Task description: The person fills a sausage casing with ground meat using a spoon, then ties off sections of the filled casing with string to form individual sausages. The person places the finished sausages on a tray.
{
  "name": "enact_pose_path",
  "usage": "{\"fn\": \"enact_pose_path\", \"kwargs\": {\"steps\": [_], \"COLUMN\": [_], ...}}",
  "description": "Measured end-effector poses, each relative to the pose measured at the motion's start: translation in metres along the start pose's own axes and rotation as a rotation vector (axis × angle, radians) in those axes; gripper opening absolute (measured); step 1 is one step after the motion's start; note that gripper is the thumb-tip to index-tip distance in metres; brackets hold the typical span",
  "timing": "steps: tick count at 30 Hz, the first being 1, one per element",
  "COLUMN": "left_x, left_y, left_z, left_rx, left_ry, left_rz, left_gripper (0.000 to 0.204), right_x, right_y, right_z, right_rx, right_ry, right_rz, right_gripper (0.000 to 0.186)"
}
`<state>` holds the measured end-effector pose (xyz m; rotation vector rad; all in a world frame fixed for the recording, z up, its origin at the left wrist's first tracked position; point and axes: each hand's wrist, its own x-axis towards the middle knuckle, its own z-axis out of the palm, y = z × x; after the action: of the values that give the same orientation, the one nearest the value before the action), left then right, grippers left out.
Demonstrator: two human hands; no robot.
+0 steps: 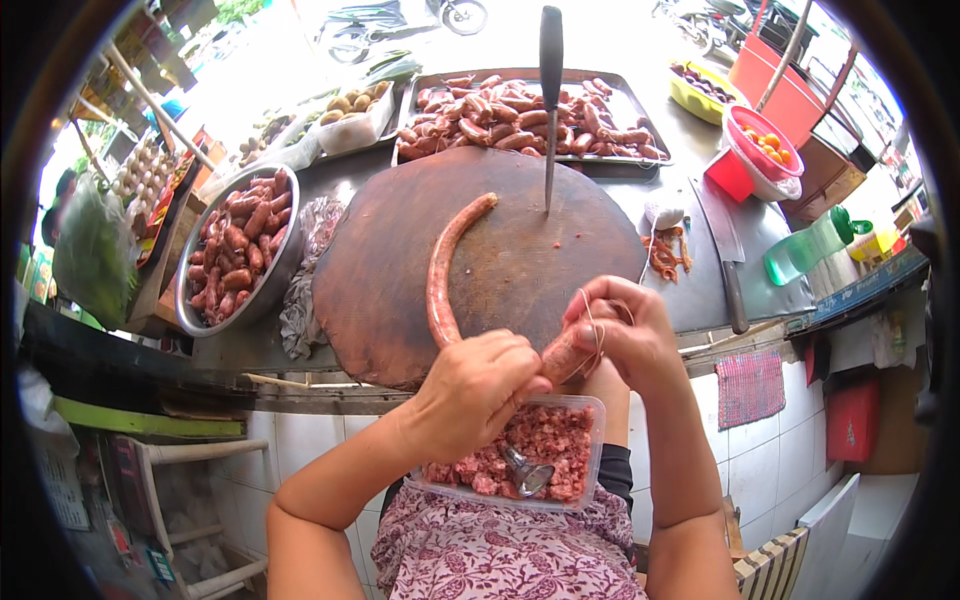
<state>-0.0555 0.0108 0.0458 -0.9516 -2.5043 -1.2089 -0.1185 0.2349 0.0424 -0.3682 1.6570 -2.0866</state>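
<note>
Sausage (pixel 437 275) in one long, curved length rests on the round wooden chopping board (pixel 590 275), its far end lying free and its near end running under the left hand (pixel 478 390), just off the board's near edge. That left hand is closed, the fingers curled down over the meat-filled casing; a short stuffed piece shows between it and the right hand (pixel 630 325). The right hand is half curled, thumb and fingers pinched together with white string (pixel 593 318) looped across them; how firmly its hidden fingers also grip the casing, I cannot tell. A strand leads toward the ball of string (pixel 663 214) beside the board on the tabletop (pixel 690 300). The step in hand looks like tying off the stuffed casing into links, and the next move probably calls for passing the string round the pinched spot and drawing it snug while the left hand steadies the filling, without pulling hard enough to split the skin. Under the hands, the plastic tub (pixel 598 450) holds minced meat (pixel 570 425) and a metal funnel (pixel 530 475). Short links fill the metal bowl (pixel 290 255) at left and the tray (pixel 640 100) behind the board.
</note>
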Motion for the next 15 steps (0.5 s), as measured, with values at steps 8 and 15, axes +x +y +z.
{"fn": "enact_pose_path", "kwargs": {"steps": [8, 15], "left_x": [0.006, 0.007], "left_y": [-0.009, -0.015], "left_z": [0.009, -0.007], "left_rx": [0.096, 0.420], "left_ry": [0.228, 0.147], "left_rz": [-0.198, -0.245], "left_gripper": [0.013, 0.013], "right_x": [-0.001, -0.035], "right_y": [0.039, -0.042], "right_z": [0.046, -0.014], "right_rx": [0.250, 0.061], "right_ry": [-0.130, -0.245], "right_rz": [0.204, -0.149], "right_gripper": [0.063, 0.016]}}
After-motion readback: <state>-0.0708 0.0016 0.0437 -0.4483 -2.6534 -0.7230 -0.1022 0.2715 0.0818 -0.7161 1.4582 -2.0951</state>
